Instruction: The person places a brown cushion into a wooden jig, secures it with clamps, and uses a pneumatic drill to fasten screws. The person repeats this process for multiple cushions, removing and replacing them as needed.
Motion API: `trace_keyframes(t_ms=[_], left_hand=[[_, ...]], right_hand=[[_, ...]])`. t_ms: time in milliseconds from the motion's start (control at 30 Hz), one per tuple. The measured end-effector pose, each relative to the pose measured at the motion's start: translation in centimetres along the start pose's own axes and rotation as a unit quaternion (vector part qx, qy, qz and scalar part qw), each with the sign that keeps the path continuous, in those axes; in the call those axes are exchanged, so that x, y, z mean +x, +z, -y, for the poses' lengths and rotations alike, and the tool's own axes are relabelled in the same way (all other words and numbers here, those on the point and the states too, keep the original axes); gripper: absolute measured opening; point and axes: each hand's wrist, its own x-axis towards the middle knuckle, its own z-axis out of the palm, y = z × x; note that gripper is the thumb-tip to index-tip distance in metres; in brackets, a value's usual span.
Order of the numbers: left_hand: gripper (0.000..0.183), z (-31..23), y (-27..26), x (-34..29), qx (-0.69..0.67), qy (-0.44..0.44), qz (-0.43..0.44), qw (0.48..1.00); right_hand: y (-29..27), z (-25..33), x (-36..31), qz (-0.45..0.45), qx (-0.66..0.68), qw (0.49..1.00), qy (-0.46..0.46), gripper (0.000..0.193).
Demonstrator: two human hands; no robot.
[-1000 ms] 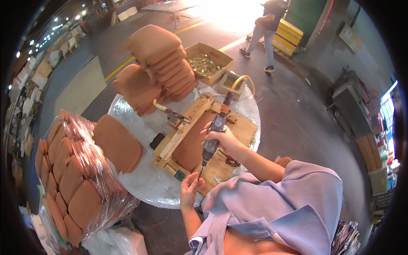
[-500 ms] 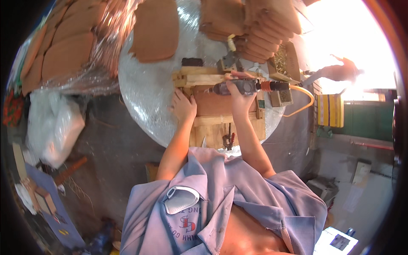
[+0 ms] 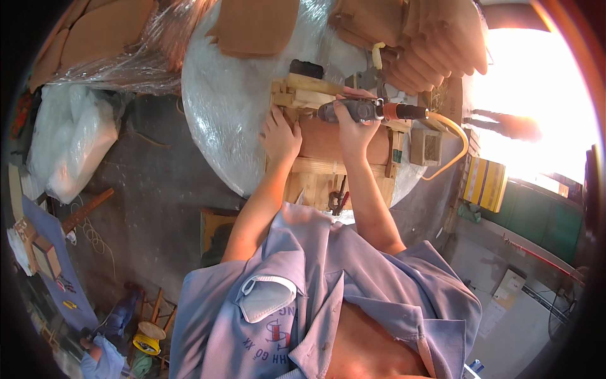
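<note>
My right hand [image 3: 355, 129] is wrapped around a grey air screwdriver [image 3: 363, 111]. It lies sideways, and its tip points left over a wooden jig [image 3: 309, 183]. From its back end, a yellow hose [image 3: 466, 140] loops off to the right. A brown panel [image 3: 320, 140] is set in the jig below the tool. My left hand [image 3: 281, 137] rests on the jig's left end beside the panel, fingers spread and thumb apart. The tool's tip is close to the left hand's thumb; whether it touches anything, I cannot make out.
The jig stands on a round table [image 3: 208, 132] covered in plastic film. Brown panels [image 3: 435, 44] are stacked at the far right, with another pile [image 3: 255, 28] further left. A small wooden box [image 3: 426, 146] sits right of the jig. Another person [image 3: 104, 357] is at lower left.
The whole view has shifted, bringing another person into sight at lower left. The screwdriver stays in my right hand above the jig. My left hand keeps to the jig's left end.
</note>
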Motion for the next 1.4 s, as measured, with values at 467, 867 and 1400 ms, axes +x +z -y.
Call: trace_keyframes(t_ms=[467, 867, 1400], left_hand=[[0.09, 0.3, 1.0, 0.0, 0.022, 0.022, -0.03, 0.999], [0.091, 0.2, 0.0, 0.0, 0.016, 0.02, -0.008, 1.0], [0.09, 0.8, 1.0, 0.4, -0.025, 0.007, -0.009, 1.0]], right_hand=[[0.9, 0.1, -0.4, 0.042, -0.008, 0.999, 0.01, 0.036], [1.8, -1.5, -0.4, 0.042, -0.037, 0.998, 0.02, 0.034], [-17.5, 1.7, -3.5, -0.266, 0.333, 0.899, 0.103, 0.036]])
